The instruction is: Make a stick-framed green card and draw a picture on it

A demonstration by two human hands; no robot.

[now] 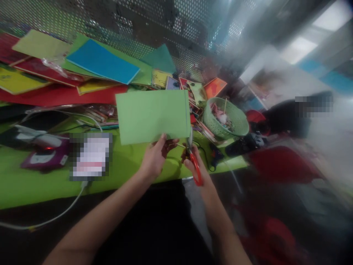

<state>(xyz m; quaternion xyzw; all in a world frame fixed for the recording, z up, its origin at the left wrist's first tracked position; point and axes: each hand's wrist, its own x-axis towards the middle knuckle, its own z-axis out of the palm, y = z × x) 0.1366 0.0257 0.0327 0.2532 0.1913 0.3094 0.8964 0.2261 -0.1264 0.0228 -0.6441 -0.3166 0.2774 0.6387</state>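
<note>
From where I stand, the left grip (154, 159) is pinching a green sheet (153, 117) by its lower edge, thumb on top, so the sheet spreads just beyond that grip, above the worktop (121, 176). A thin dark line runs down near its right edge. The right grip (203, 170) is closed around the red handles of a pair of scissors (196, 169), whose blades meet the sheet's lower right corner; I can't tell how far they're parted. Beyond the right grip, a little to its right, a green basket (208, 123) holds scraps. Left of the left grip lies a phone (92, 154), its screen blurred out; farther beyond, a blue sheet (102, 60) tops a colourful pile.
</note>
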